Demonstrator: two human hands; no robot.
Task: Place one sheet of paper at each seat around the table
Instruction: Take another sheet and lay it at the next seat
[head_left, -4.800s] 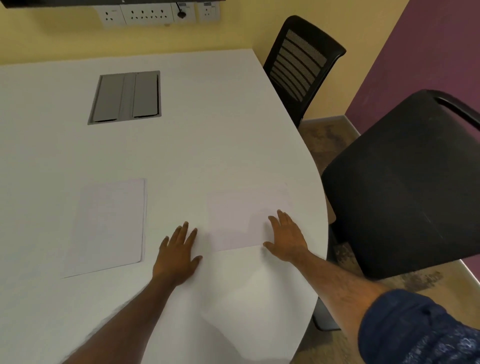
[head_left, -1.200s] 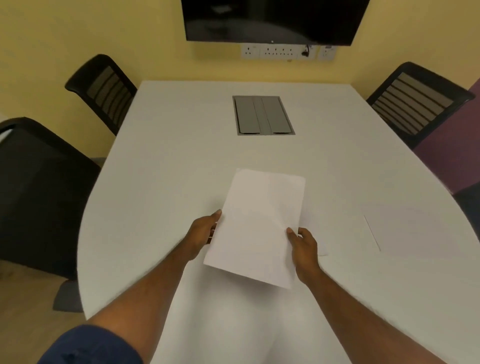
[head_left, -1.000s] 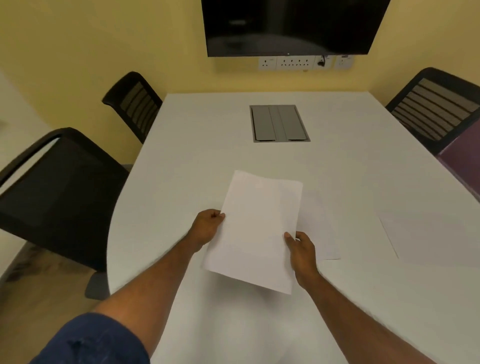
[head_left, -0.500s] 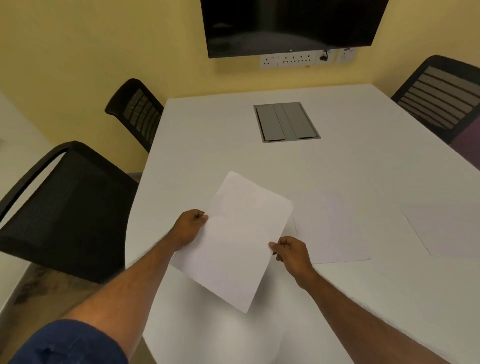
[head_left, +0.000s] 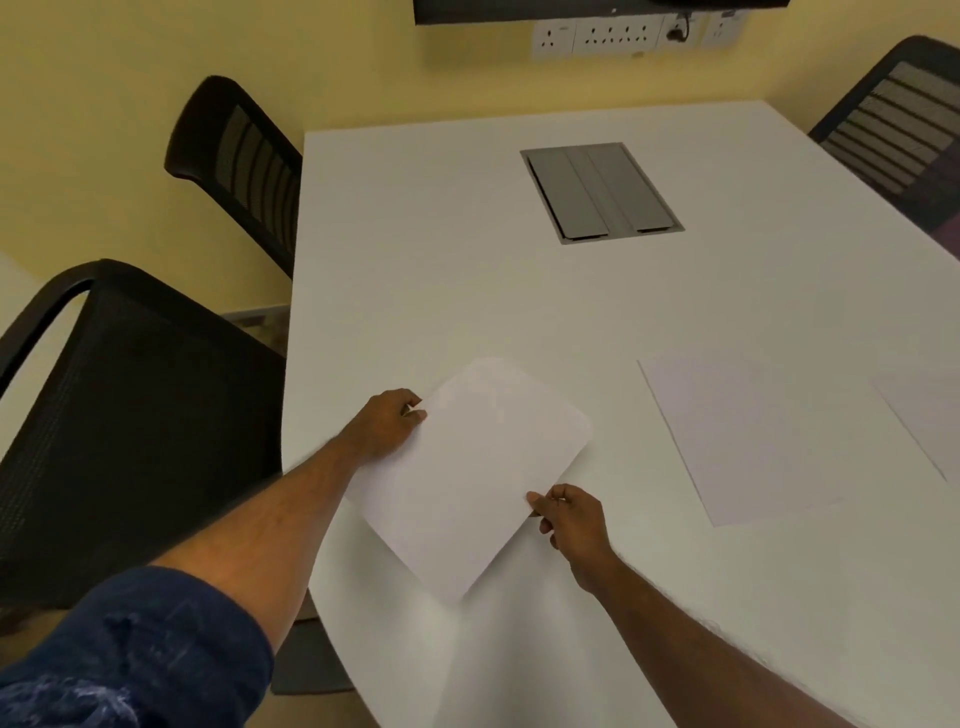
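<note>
I hold one white sheet of paper (head_left: 470, 473) just above the white table (head_left: 467, 270), turned diagonally near the table's left edge. My left hand (head_left: 384, 423) pinches its left edge. My right hand (head_left: 569, 519) pinches its lower right edge. A stack of paper (head_left: 769, 436) lies flat on the table to the right. Another sheet (head_left: 930, 415) lies at the far right, cut off by the frame.
A black mesh chair (head_left: 130, 421) stands close at the table's left side, a second black chair (head_left: 239, 161) further back on the left, and a third chair (head_left: 898, 119) at the right. A grey cable hatch (head_left: 600, 192) sits in the tabletop. Wall sockets (head_left: 613, 36) are behind.
Both hands have carried the sheet leftward toward the near left chair and rotated it diagonally. The view has turned left, so the papers on the table now lie further right.
</note>
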